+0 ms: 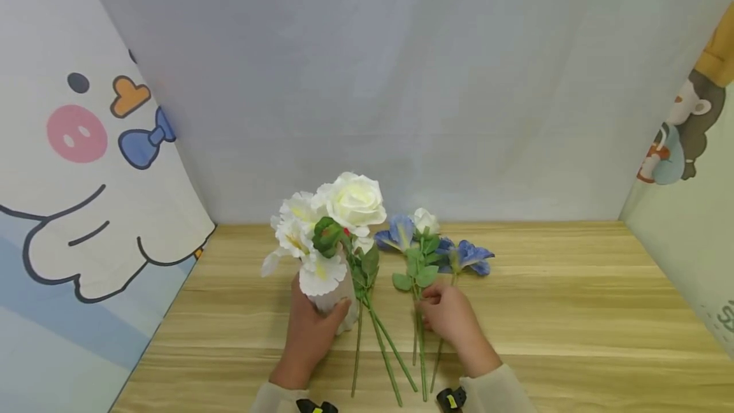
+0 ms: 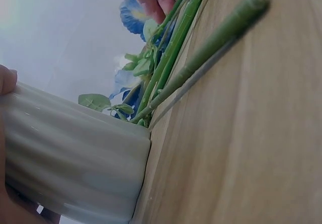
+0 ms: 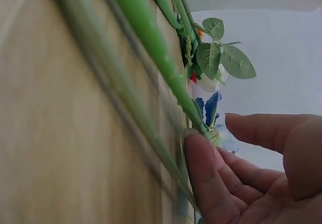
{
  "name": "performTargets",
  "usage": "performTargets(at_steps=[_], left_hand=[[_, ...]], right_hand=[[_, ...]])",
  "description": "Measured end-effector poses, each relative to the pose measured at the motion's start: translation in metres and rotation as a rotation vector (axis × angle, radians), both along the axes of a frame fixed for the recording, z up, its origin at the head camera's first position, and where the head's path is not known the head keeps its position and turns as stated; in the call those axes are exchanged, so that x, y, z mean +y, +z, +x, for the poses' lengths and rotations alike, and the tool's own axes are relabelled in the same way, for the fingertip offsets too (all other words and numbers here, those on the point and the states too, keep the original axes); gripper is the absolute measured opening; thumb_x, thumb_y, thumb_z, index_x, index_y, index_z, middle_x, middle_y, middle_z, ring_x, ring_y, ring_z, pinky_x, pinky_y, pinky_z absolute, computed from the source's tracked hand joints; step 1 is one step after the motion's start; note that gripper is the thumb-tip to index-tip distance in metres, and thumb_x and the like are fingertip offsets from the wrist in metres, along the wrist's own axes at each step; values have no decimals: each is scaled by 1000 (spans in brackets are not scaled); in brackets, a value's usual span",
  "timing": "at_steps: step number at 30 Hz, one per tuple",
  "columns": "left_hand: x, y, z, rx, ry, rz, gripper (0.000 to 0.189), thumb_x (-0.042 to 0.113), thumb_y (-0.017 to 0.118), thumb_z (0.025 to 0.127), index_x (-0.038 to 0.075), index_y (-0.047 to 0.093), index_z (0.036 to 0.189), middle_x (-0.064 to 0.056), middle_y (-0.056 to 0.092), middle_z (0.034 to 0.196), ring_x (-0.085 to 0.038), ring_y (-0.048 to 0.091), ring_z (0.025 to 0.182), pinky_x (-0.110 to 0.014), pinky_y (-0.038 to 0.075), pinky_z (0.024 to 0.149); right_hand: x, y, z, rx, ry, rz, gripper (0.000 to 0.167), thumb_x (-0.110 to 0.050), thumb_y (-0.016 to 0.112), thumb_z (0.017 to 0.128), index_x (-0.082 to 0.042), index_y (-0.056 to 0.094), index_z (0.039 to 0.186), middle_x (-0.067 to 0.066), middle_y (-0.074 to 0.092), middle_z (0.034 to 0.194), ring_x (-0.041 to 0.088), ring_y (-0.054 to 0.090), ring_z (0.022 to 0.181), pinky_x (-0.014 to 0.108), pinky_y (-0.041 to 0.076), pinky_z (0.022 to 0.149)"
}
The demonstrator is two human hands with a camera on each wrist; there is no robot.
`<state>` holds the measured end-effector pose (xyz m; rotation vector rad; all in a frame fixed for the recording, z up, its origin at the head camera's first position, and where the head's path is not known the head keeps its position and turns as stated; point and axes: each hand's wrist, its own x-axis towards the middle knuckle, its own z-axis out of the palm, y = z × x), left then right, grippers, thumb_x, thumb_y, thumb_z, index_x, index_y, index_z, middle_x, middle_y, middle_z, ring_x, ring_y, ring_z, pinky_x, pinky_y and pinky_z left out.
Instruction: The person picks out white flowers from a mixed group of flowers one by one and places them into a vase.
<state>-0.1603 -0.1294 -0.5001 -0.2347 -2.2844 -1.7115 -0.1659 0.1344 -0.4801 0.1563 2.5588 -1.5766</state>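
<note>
My left hand (image 1: pixel 309 330) grips a white fluted vase (image 2: pixel 75 153), thumb and fingers on opposite sides. The vase stands upright on the table and holds a big white rose (image 1: pixel 357 201) and white ruffled irises (image 1: pixel 321 273). My right hand (image 1: pixel 453 316) is at the stem of a small white rose (image 1: pixel 425 220) lying on the table. In the right wrist view, the index fingertip touches a bright green stem (image 3: pixel 161 58), while the thumb stays apart from it. Blue irises (image 1: pixel 471 257) lie beside this rose, close to the right hand.
Several green stems (image 1: pixel 384 355) lie between my hands, their cut ends toward me. The wooden table (image 1: pixel 573 311) reaches back to a grey cloth (image 1: pixel 459 81). Printed cartoon panels flank it at left (image 1: pixel 57 222) and right (image 1: pixel 694 228).
</note>
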Motion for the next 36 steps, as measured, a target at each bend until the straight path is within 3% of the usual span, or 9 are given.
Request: performTargets(at_steps=[12, 20, 36], left_hand=[[-1, -3, 1, -5, 3, 3, 98, 20, 83, 88, 16, 17, 161, -11, 35, 154, -32, 45, 135, -59, 36, 107], [0, -3, -1, 27, -1, -42, 98, 22, 83, 89, 15, 17, 161, -13, 35, 154, -32, 45, 135, -60, 36, 108], [0, 2, 1, 12, -2, -9, 99, 17, 82, 88, 12, 15, 161, -16, 36, 154, -36, 45, 134, -61, 36, 107]], right_hand=[[-2, -7, -1, -56, -16, -72, 24, 0, 67, 95, 12, 64, 115, 13, 68, 87, 20, 67, 64, 36, 59, 62], [-1, -11, -4, -81, -57, -135, 23, 0, 65, 96, 11, 65, 115, 15, 65, 82, 20, 65, 62, 35, 59, 59], [-3, -11, -7, -99, -52, -151, 23, -2, 66, 96, 9, 66, 116, 14, 65, 75, 22, 64, 60, 36, 58, 56]])
